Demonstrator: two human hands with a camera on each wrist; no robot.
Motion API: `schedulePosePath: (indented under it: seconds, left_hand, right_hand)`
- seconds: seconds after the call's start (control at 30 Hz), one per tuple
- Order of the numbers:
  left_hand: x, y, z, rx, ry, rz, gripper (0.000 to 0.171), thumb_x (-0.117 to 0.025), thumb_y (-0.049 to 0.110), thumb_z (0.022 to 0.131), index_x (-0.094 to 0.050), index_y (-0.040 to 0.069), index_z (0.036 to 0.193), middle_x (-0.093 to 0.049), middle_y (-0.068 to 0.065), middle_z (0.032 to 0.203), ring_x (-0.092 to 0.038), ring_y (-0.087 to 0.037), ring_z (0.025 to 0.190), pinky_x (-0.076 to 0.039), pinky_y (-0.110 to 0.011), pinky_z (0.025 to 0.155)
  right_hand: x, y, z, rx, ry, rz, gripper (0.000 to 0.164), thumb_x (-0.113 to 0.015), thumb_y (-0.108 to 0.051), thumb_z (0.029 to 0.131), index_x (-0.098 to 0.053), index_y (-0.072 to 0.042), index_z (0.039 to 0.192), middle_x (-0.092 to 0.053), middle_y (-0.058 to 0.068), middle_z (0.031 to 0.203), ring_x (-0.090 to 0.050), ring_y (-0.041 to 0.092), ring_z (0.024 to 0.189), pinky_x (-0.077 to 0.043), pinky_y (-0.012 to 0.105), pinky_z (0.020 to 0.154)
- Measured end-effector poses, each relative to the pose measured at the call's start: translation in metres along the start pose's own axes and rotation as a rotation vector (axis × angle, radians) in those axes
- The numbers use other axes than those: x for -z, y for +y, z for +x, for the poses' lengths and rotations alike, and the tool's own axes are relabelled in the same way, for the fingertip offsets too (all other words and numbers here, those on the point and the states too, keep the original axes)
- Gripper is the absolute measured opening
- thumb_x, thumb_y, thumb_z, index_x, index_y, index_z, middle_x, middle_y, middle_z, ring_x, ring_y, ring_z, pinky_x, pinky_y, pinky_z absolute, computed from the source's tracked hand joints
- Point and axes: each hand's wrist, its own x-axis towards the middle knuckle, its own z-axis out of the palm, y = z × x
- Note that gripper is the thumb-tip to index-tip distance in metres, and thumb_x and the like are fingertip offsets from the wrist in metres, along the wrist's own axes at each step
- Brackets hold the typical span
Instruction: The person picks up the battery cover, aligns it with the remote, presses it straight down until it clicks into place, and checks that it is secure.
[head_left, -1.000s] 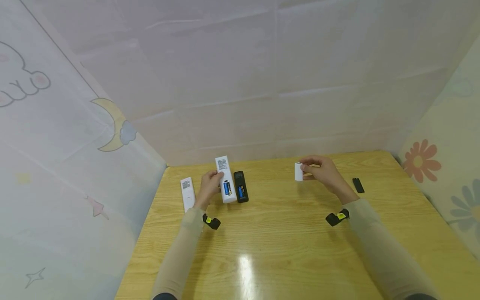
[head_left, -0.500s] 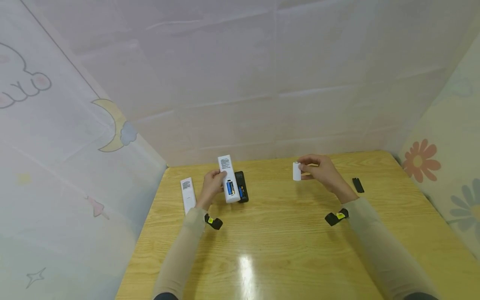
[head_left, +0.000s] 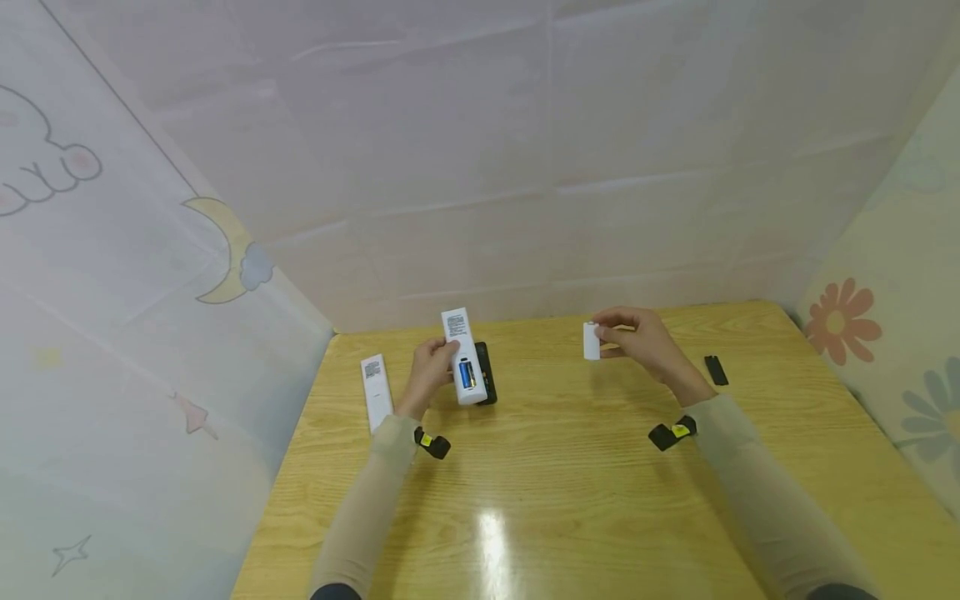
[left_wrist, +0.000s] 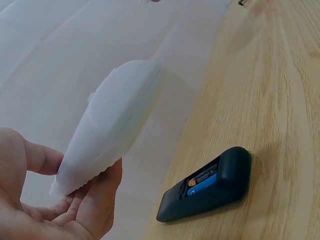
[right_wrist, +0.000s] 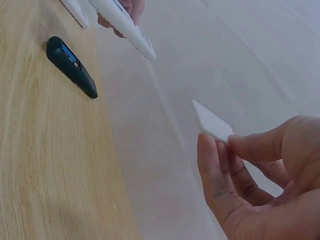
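Observation:
My left hand (head_left: pixel 430 372) grips a white remote control (head_left: pixel 456 327) above the table, its back and open battery bay facing up. Blue batteries (head_left: pixel 467 375) sit in that bay. Between the thumb and fingers of my right hand (head_left: pixel 643 342) is a small white battery cover (head_left: pixel 592 342), pinched by its edge and also clear of the table. Partly behind the held remote lies a black remote control (left_wrist: pixel 205 187), its battery bay uncovered with batteries inside, as the left wrist view shows.
Left of my left hand lies another white remote control (head_left: pixel 377 387), face down. A black battery cover (head_left: pixel 716 370) rests on the wooden table (head_left: pixel 555 500) to the right of my right hand. A cloth backdrop (head_left: pixel 465 167) rises behind the table's far edge.
My left hand has carried the white remote a little to the right, so it now overlaps the black one. My right hand has shifted slightly left with the white cover.

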Motion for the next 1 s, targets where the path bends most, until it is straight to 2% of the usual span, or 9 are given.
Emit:
schedulePosePath:
  seconds: [0.33, 0.7, 1.0]
  left_hand:
    - [-0.005, 0.004, -0.002, -0.007, -0.021, 0.000, 0.053, -0.061, 0.032, 0.107, -0.056, -0.003, 0.147, -0.069, -0.022, 0.131, -0.073, -0.029, 0.107, -0.066, -0.040, 0.087]
    - [-0.010, 0.008, -0.003, -0.006, -0.028, -0.009, 0.054, -0.061, 0.033, 0.109, -0.054, -0.002, 0.149, -0.068, -0.021, 0.134, -0.072, -0.030, 0.111, -0.066, -0.040, 0.089]
    - [-0.015, 0.012, -0.004, -0.016, -0.032, -0.011, 0.050, -0.061, 0.032, 0.108, -0.058, -0.001, 0.145, -0.069, -0.022, 0.131, -0.072, -0.026, 0.105, -0.066, -0.039, 0.088]
  right_hand:
    - [-0.001, -0.003, 0.001, 0.014, 0.006, 0.014, 0.038, -0.064, -0.014, 0.109, -0.061, 0.005, 0.141, -0.059, 0.022, 0.130, -0.069, 0.018, 0.106, -0.066, 0.040, 0.089]
    - [-0.003, -0.014, 0.000, 0.020, -0.002, 0.025, 0.038, -0.064, -0.012, 0.108, -0.061, 0.008, 0.141, -0.057, 0.030, 0.135, -0.071, 0.014, 0.103, -0.065, 0.044, 0.092]
    - [-0.006, -0.020, 0.000, 0.031, 0.000, 0.039, 0.037, -0.065, -0.012, 0.108, -0.062, 0.008, 0.139, -0.057, 0.028, 0.131, -0.072, 0.013, 0.103, -0.066, 0.041, 0.090]
